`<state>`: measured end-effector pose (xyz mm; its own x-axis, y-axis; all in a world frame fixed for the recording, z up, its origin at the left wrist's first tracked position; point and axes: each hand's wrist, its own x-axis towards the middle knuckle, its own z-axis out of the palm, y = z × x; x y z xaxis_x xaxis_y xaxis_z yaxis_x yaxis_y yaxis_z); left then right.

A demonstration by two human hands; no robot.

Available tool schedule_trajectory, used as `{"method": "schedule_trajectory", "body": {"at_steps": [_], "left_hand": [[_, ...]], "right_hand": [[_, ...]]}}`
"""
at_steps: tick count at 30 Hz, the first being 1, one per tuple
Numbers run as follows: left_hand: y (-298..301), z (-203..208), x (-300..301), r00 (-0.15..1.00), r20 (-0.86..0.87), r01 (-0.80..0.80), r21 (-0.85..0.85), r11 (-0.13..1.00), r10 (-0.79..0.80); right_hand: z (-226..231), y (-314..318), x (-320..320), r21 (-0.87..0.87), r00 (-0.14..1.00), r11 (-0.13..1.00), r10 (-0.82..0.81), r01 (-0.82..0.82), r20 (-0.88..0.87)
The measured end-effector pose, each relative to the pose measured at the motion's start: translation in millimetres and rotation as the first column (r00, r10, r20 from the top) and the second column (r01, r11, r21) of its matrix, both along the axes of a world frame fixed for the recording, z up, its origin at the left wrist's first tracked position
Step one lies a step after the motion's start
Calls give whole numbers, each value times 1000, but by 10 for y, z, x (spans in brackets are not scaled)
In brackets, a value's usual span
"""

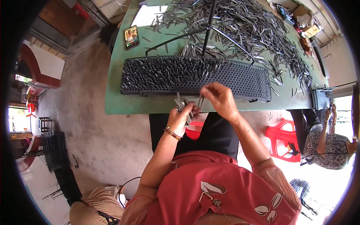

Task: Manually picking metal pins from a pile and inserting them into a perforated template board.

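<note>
"What have you got there?"

"A bunch of thin grey strips (pixel 181 107), at the near edge of the desk (pixel 114 84). My left hand (pixel 177 119) has its fingers curled around them."

"And the other of your hands?"

"My right hand (pixel 223 99) is just beside it, thumb and forefinger closed to a pinch on what looks like a slim strip (pixel 201 101)."

"What's in front of you?"

"A black perforated rack (pixel 245 80), lying lengthwise near that edge. Upright strips (pixel 161 73) crowd its left and middle holes; many on the right are bare. Thin black rods (pixel 207 35) rise behind it."

"And beyond?"

"A big heap of loose strips (pixel 258 32) spreads over the desk, with a phone (pixel 131 37) and a white sheet (pixel 147 17) toward the left."

"Anyone about?"

"A person (pixel 330 150) in a patterned top, well apart on my right, past a red stool (pixel 277 140)."
</note>
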<state>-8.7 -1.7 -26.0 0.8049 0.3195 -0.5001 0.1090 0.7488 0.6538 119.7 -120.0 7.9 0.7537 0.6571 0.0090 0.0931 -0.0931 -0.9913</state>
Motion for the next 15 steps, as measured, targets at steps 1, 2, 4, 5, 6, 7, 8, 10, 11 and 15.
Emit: {"method": "schedule_trajectory", "body": {"at_steps": [1,2,4,5,6,7,8,10,11,15], "left_hand": [[28,3,-3,1000,-1,-1,-1,1000,1],[58,3,-10,997,-1,-75,87,993,76],[93,-19,-3,968,121,-245,271,931,219],[133,-33,15,944,207,-315,349,882,255],[174,-37,24,925,272,-369,469,803,266],[226,-33,27,903,336,-422,573,703,268],[304,-87,22,906,345,-421,691,587,243],[434,-318,-41,929,305,-368,807,462,208],[485,-443,-71,946,247,-317,843,435,210],[542,-677,-194,974,186,-200,975,100,132]], "right_hand": [[66,60,31,-1,1000,1000,1,-1,-1],[138,132,49,7,990,996,-85,85,116],[129,269,123,54,942,984,-181,172,282],[94,328,153,53,942,984,-180,172,283],[60,382,175,67,923,981,-195,183,332],[24,433,190,81,902,978,-208,192,379],[-15,471,204,76,892,977,-212,198,400],[-83,500,201,56,880,979,-200,195,432],[-90,514,202,40,866,980,-193,196,462],[-96,516,141,64,809,978,-199,198,553]]}}
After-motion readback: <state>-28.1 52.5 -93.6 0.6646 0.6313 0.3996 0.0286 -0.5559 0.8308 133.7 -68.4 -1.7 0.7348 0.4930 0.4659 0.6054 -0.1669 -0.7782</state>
